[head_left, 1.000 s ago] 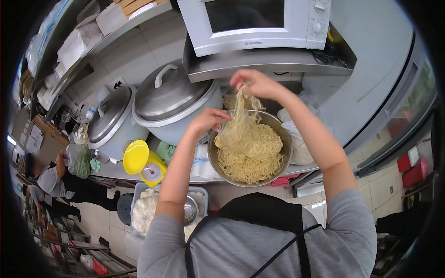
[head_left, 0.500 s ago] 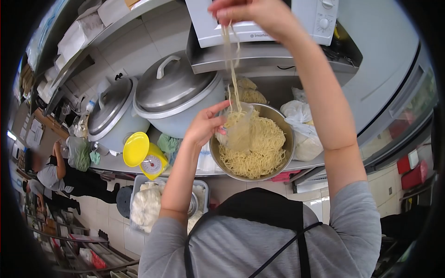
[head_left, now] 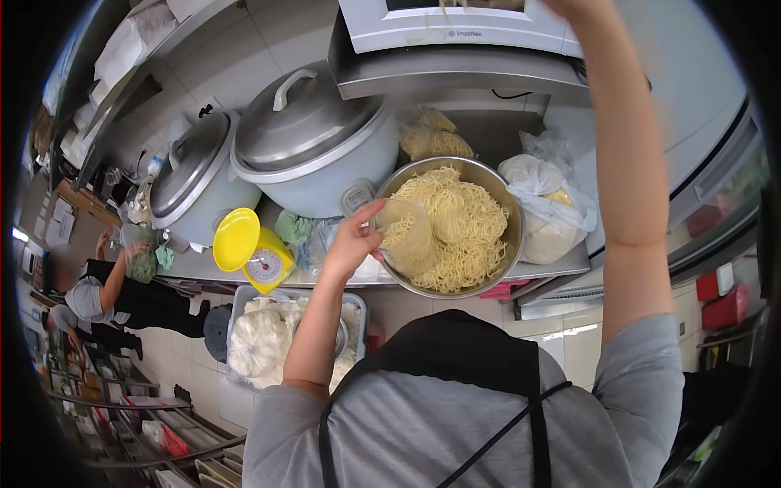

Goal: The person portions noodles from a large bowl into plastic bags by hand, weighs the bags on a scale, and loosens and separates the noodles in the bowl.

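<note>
My left hand [head_left: 355, 242] pinches the edge of a clear plastic bag [head_left: 407, 236] with some noodles in it. The bag rests over the left side of a large metal bowl [head_left: 516, 244] heaped with yellow noodles [head_left: 464, 220]. Only the wrist end of my right hand [head_left: 576, 8] shows at the top edge, far above the bowl; its fingers are out of frame. A few blurred noodle strands [head_left: 444, 10] hang in front of the microwave, left of that hand.
Two large lidded cookers [head_left: 313, 154] stand left of the bowl, with a yellow scale [head_left: 265, 264] in front. Bagged noodles [head_left: 435, 137] lie behind the bowl, a white bag [head_left: 547, 213] right of it. Below sits a tub [head_left: 236, 325] of white bundles. A co-worker [head_left: 93, 297] stands far left.
My right hand has risen from above the bowl past the microwave and mostly out of frame, drawing noodle strands up. My left hand stays at the bag, which has sunk lower over the bowl.
</note>
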